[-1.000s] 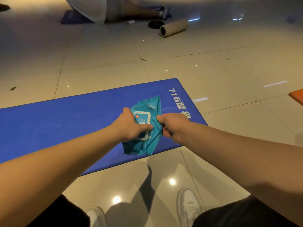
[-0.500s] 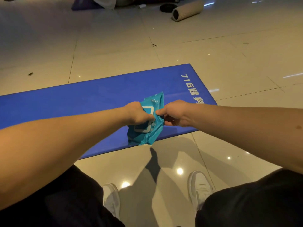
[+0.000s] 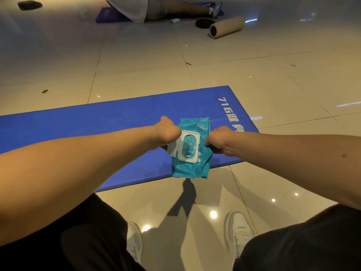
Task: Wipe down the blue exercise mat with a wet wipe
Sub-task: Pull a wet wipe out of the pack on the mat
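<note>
Mat: your blue exercise mat (image 3: 109,132) lies flat on the tiled floor (image 3: 136,75), running from the left edge of view to a squared end on the right, with white printed characters (image 3: 230,114) along that end.
Wipe pack: you hold a teal pack of wet wipes (image 3: 192,151) above the mat's near edge, its lower end reaching past that edge over the floor.
Lid: the pack's white plastic flip lid (image 3: 172,148) is swung open to the left, showing the clear oval opening (image 3: 189,148) in its white frame.
Left hand: your left hand (image 3: 168,133) grips the pack's left side by the open lid; the fingers curl under and behind it, mostly hidden from you.
Right hand: your right hand (image 3: 218,139) pinches the pack's right edge, fingers closed on the wrapper.
Wipe: no sheet can be seen drawn out of the opening.
Your legs: dark trousers (image 3: 78,235) and white shoes (image 3: 238,229) sit on the floor just short of the mat.
Farther off: a rolled beige mat (image 3: 227,26) and a black disc (image 3: 205,22) lie well beyond; another person (image 3: 156,6) sits on a second blue mat (image 3: 111,15) at the top of view.
Top left: a dark object (image 3: 29,5), too blurred to name.
</note>
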### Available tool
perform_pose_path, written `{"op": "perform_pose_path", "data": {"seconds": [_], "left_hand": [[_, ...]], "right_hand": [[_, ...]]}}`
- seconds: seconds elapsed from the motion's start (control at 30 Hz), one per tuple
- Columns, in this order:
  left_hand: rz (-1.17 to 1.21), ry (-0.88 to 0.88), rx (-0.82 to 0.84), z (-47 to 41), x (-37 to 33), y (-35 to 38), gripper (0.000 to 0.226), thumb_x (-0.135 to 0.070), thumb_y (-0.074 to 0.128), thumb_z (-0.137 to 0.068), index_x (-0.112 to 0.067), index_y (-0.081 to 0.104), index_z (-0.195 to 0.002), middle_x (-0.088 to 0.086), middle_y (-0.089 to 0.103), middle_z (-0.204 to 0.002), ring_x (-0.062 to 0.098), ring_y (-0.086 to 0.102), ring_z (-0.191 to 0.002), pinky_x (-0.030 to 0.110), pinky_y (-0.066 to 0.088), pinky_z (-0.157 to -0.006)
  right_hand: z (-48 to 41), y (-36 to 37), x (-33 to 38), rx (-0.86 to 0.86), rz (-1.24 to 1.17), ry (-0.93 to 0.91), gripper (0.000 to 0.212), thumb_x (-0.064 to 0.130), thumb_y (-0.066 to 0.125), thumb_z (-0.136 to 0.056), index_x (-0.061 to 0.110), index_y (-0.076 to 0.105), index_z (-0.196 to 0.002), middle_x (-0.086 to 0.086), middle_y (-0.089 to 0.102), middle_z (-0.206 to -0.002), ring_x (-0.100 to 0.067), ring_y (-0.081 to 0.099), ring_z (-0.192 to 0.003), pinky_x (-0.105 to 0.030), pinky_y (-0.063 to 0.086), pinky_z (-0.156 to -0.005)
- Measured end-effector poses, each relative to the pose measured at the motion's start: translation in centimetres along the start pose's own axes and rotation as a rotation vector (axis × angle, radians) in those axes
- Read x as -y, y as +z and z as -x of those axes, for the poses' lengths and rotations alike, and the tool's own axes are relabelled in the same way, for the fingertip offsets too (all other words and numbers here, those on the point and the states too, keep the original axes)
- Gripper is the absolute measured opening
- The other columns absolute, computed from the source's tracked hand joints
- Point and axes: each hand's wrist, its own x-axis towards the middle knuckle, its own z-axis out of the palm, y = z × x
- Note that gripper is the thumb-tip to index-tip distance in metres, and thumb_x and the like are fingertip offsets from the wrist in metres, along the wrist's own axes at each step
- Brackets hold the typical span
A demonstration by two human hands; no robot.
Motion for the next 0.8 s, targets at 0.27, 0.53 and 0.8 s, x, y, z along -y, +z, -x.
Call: {"op": "perform_pose_path", "data": {"seconds": [0.27, 0.53, 0.8], "left_hand": [[0.015, -0.094, 0.036, 0.7, 0.6, -0.8, 0.007, -0.006, 0.056, -0.1, 0.0, 0.058, -0.103, 0.011, 0.063, -0.089, 0.021, 0.065, -0.072, 0.029, 0.055, -0.048], [0.05, -0.031, 0.069, 1.1, 1.0, -0.8, 0.017, -0.002, 0.044, -0.102, -0.005, 0.053, -0.088, 0.014, 0.062, -0.089, 0.025, 0.066, -0.074, 0.034, 0.057, -0.06], [0.157, -0.009, 0.087, 1.2, 0.7, -0.8, 0.009, -0.004, 0.046, -0.102, -0.005, 0.052, -0.095, 0.015, 0.062, -0.094, 0.027, 0.066, -0.081, 0.044, 0.059, -0.076]], "right_hand": [[-0.2, 0.3, 0.1, -0.04, 0.078, -0.125, 0.015, 0.0, 0.064, -0.085, 0.006, 0.051, -0.083, -0.015, 0.058, -0.085, -0.025, 0.055, -0.073, -0.034, 0.047, -0.063], [0.4, 1.5, 0.0, -0.105, 0.468, -0.694, 0.021, 0.012, 0.072, -0.085, 0.027, 0.064, -0.098, -0.005, 0.046, -0.124, -0.024, 0.05, -0.117, -0.038, 0.048, -0.096], [2.0, 2.9, -0.4, -0.103, 0.647, -0.766, 0.009, 0.028, 0.079, -0.083, 0.026, 0.072, -0.088, -0.003, 0.045, -0.108, -0.02, 0.037, -0.11, -0.028, 0.038, -0.092]]}}
